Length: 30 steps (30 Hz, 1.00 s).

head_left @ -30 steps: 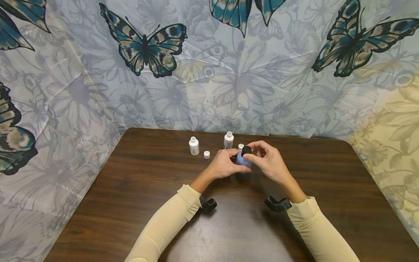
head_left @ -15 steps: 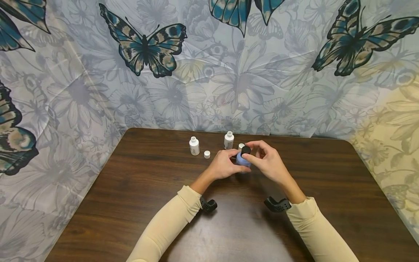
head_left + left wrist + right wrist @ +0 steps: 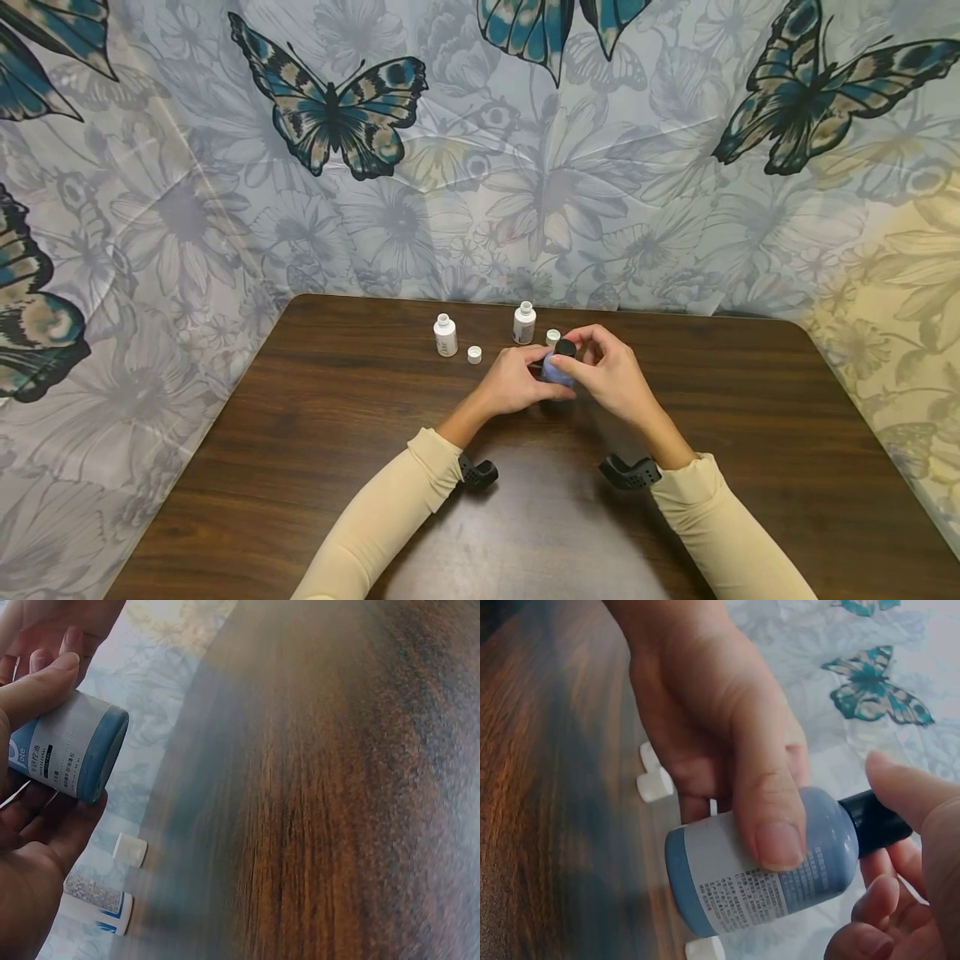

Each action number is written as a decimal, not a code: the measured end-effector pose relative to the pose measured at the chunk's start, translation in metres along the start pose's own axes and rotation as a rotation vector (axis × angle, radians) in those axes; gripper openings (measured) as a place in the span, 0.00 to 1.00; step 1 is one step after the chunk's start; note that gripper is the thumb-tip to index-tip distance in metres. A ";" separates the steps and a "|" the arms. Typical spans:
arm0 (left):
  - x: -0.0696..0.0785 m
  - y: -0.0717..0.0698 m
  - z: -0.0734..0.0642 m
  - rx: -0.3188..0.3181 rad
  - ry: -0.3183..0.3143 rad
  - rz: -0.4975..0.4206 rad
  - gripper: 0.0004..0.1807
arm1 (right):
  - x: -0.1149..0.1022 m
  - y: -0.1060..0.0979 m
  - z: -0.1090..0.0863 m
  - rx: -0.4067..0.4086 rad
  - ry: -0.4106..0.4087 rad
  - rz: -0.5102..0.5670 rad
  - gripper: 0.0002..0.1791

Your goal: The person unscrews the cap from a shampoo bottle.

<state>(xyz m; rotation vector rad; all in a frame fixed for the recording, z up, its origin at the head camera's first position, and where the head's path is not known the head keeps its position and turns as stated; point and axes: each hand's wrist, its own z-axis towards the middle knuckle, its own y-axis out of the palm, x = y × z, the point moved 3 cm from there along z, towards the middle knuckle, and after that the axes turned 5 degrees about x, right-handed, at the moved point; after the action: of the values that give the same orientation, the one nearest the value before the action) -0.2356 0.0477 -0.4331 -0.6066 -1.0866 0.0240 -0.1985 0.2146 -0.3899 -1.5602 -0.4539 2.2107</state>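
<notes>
A small blue bottle (image 3: 821,855) with a pale printed label and a black cap (image 3: 874,823) is held between both hands, above the far part of the table. My left hand (image 3: 513,382) grips its body, the thumb lying across the label in the right wrist view. The fingers and thumb of my right hand (image 3: 613,373) are at the black cap and pinch it from either side. In the left wrist view the bottle's base (image 3: 105,754) points toward the table, and the cap is hidden there.
Behind the hands stand two uncapped white bottles, one at left (image 3: 446,337) and one nearer the middle (image 3: 524,325). A white cap (image 3: 474,355) lies beside the left one, another white cap (image 3: 552,337) just behind the blue bottle. Butterfly-patterned fabric (image 3: 480,208) hangs beyond the brown table (image 3: 300,433).
My right hand and wrist have shifted slightly left and down, its fingers turning a little at the black cap. The left hand keeps its hold on the bottle and has dipped slightly.
</notes>
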 end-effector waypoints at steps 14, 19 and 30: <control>-0.001 -0.001 -0.003 0.004 -0.012 0.014 0.22 | -0.001 0.002 -0.003 -0.021 -0.042 0.053 0.21; -0.001 0.000 -0.003 0.011 -0.011 -0.009 0.22 | -0.002 0.006 -0.005 0.063 0.019 0.009 0.23; -0.001 -0.001 -0.004 0.033 -0.001 -0.005 0.20 | -0.004 0.008 -0.005 0.079 0.022 -0.007 0.19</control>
<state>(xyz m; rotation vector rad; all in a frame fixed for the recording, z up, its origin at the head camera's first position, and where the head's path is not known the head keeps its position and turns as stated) -0.2330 0.0453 -0.4345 -0.5741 -1.0867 0.0380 -0.1941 0.2060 -0.3923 -1.5378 -0.3605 2.1776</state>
